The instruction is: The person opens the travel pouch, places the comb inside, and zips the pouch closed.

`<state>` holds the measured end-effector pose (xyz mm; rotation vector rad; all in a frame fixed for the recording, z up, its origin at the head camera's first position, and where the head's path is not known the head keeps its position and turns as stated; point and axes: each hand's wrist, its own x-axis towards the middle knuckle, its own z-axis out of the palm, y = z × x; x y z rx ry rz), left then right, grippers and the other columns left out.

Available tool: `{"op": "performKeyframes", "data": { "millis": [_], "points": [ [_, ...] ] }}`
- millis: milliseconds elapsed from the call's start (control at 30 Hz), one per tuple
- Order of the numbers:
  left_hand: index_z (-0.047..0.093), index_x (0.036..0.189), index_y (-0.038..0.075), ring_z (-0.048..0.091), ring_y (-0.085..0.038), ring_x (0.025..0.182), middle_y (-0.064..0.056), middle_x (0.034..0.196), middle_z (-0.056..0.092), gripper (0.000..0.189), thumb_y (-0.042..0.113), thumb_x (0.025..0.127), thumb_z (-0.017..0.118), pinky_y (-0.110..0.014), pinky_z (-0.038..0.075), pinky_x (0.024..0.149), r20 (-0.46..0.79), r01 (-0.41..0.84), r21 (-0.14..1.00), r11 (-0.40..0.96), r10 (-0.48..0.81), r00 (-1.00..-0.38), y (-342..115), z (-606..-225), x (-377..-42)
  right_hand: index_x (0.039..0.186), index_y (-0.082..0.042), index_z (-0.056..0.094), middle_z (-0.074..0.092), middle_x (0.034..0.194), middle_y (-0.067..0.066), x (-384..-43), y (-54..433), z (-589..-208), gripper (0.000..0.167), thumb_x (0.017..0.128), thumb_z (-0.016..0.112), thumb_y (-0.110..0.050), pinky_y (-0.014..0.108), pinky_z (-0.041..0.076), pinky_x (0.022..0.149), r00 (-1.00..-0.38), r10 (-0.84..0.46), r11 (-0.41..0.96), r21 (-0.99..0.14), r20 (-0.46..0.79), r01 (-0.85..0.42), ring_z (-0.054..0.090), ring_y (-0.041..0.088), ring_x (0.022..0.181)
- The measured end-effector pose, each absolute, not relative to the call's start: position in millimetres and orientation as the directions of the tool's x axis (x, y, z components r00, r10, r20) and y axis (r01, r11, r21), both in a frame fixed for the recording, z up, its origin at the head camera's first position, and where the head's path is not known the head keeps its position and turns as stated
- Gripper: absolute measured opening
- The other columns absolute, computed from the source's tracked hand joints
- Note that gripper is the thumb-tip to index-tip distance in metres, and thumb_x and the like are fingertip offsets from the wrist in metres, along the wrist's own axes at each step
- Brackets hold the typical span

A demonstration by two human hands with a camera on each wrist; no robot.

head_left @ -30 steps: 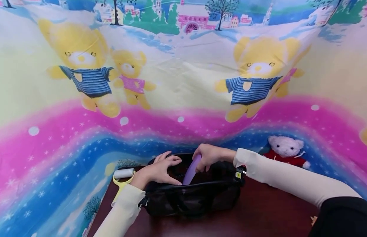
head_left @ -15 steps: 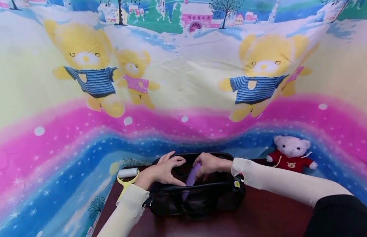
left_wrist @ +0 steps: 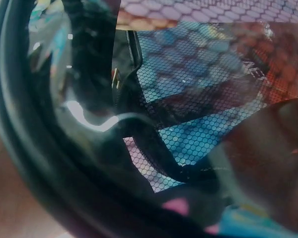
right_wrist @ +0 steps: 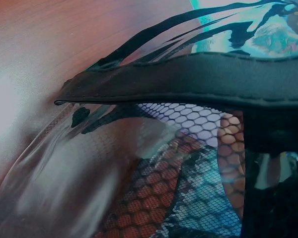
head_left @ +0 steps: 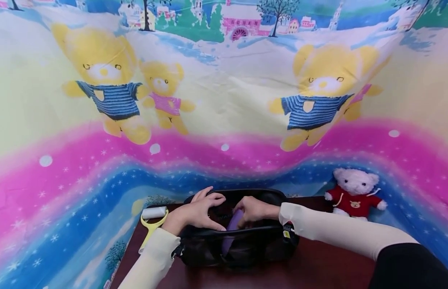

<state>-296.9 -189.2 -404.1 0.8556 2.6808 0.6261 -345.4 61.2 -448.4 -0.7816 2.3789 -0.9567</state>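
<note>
Purple object (head_left: pixel 234 221) is pinched in the nearly closed fingers of the right hand (head_left: pixel 253 211) and is held slanted, its lower part in the black bag (head_left: pixel 200 249), at the lower centre of the frame. At the bag's left end, the left hand (head_left: pixel 199 211) is spread wide, its thumb rested by the front rim.

A brown table (head_left: pixel 326 257) carried a black bag (head_left: pixel 198 251) and a roller (head_left: pixel 150 228); a teddy bear (head_left: pixel 357 196) sat at the far right corner.
</note>
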Motion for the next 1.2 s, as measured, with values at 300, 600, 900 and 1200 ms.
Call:
{"op": "performKeyframes", "data": {
  "millis": [300,600,900,1200],
  "points": [
    [0.045,0.157,0.021,0.000,-0.032,0.162,0.004,0.165,0.036,0.089,0.054,0.083,0.081,-0.067,0.015,0.125,-0.112,0.482,0.465,0.743,0.589,-0.800,-189,-405,-296,0.130,0.005,0.067,0.074,0.069,0.007,-346,60,-454,0.060,0.076,0.089,-0.007,0.030,0.060,0.055,-0.760,-0.606,0.617,-0.741,-0.235,-0.263,0.072,0.016,0.057],
    [0.044,0.158,0.022,0.000,-0.030,0.163,0.008,0.164,0.035,0.090,0.057,0.084,0.080,-0.066,0.012,0.126,-0.129,0.473,0.455,0.754,0.582,-0.803,-188,-406,-295,0.130,0.008,0.063,0.075,0.073,0.009,-342,60,-457,0.056,0.080,0.085,-0.002,0.032,0.061,0.059,-0.776,-0.555,0.642,-0.747,-0.298,-0.173,0.074,0.019,0.063],
    [0.044,0.158,0.019,0.000,-0.032,0.162,0.006,0.165,0.035,0.090,0.055,0.084,0.080,-0.066,0.013,0.125,-0.131,0.477,0.460,0.749,0.588,-0.798,-187,-405,-293,0.117,-0.001,0.067,0.072,0.078,0.007,-342,60,-465,0.050,0.073,0.090,-0.007,0.030,0.059,0.058,-0.806,-0.511,0.702,-0.686,-0.298,-0.192,0.071,0.016,0.060],
    [0.045,0.158,0.019,0.000,-0.030,0.163,0.009,0.164,0.036,0.088,0.055,0.085,0.080,-0.066,0.012,0.126,-0.120,0.476,0.456,0.752,0.582,-0.804,-187,-405,-294,0.111,-0.008,0.071,0.071,0.089,0.003,-345,62,-461,0.042,0.071,0.085,-0.004,0.030,0.055,0.058,-0.805,-0.515,0.757,-0.597,-0.295,-0.266,0.066,0.015,0.064]
  ]
}}
